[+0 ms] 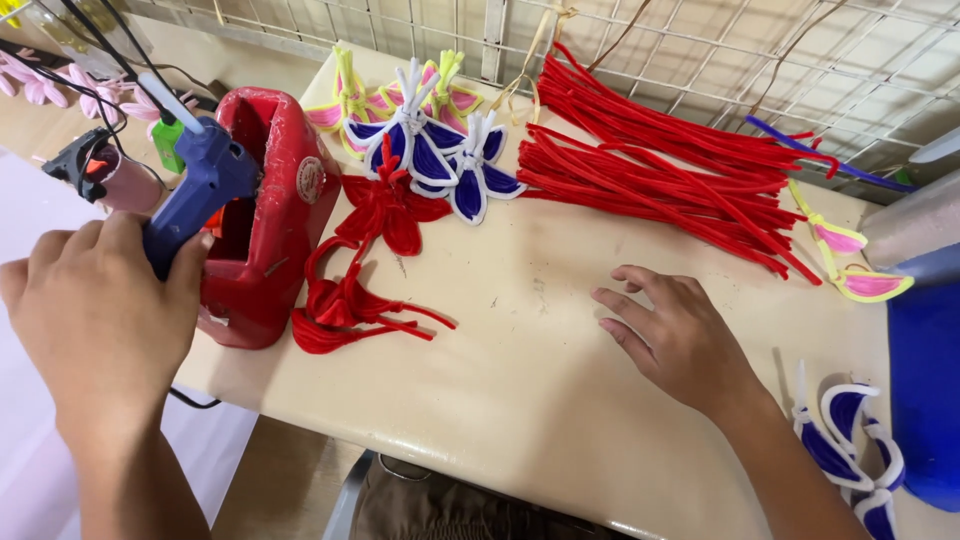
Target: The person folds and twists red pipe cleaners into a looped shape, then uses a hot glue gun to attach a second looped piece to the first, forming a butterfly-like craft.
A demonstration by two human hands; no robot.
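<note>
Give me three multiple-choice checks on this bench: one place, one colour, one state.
1. Where is the glue gun?
A. resting in the red holder, gripped by the left hand
B. flat on the table's middle
C. in the right hand

2. What colour is the big pile of fuzzy stems?
A. blue
B. red
C. yellow

3. What is the right hand doing?
A. gripping a flower
B. holding scissors
C. empty, spread on the table

Answers: 1 A, the left fingers wrap its handle. 2 B, the whole bundle is red. 3 C, nothing lies in the palm.
</note>
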